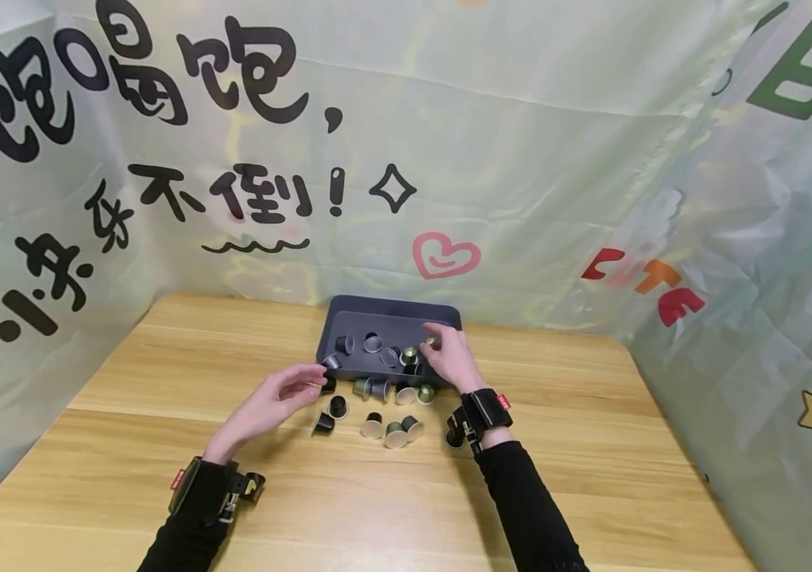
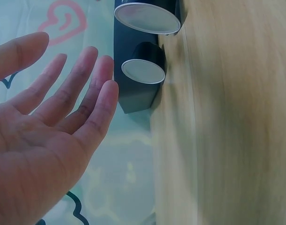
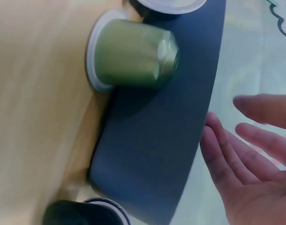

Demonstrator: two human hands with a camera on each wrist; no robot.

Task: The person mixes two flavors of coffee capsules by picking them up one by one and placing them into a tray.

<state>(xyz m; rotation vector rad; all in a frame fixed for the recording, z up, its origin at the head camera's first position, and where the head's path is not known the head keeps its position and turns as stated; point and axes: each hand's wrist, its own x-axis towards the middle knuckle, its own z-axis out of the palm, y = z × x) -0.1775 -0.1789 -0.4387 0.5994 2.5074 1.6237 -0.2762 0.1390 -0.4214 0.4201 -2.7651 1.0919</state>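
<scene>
Tray-front capsules: standing close together by the wall; my left hand, sweeping low, could topple the black coffee capsule near its fingertips.
Right wrist camera: close above another black capsule; a dropped forearm could nudge it.
Tray corner: already crowded, so a capsule released high might bounce over the low rim.
Dark grey tray: holds loosely scattered grey, black and gold-green capsules; others lie before it on the wooden table.
Capsule lids: pale, whole where seen; contents hidden.
My left hand: fingers extended, holding nothing.
My right hand: over the tray, thumb and fingers loosely apart, no grip visible.
</scene>
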